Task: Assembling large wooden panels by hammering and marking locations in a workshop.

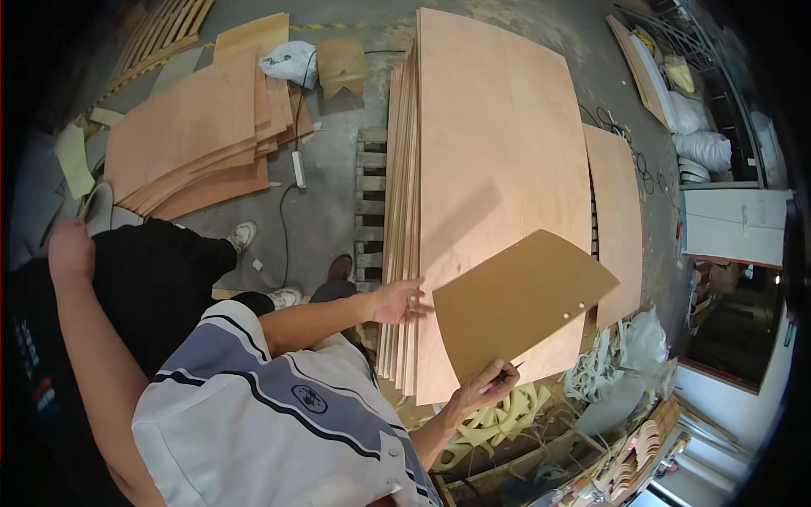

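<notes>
A flat brown panel (524,300) with two small round holes near its right side overlaps the near part of a tall stack of plywood sheets (507,135). Whether it rests flat or is slightly raised, I cannot tell. Beside the panel's left edge is my left hand (399,302), fingers spread and holding nothing, over the stack's left side. My right hand (488,389) is at the panel's lower edge, closed around a dark pen (507,373) whose tip points up and right. Its fingers' contact with the panel is partly hidden.
A person in black (144,296) stands close on my left. Beyond are loose plywood sheets (194,127), a white bag (290,63) and a power strip (298,169) with a cable. A wooden pallet (370,203) lies under the stack; yellowish offcuts (503,418) lie near my right arm.
</notes>
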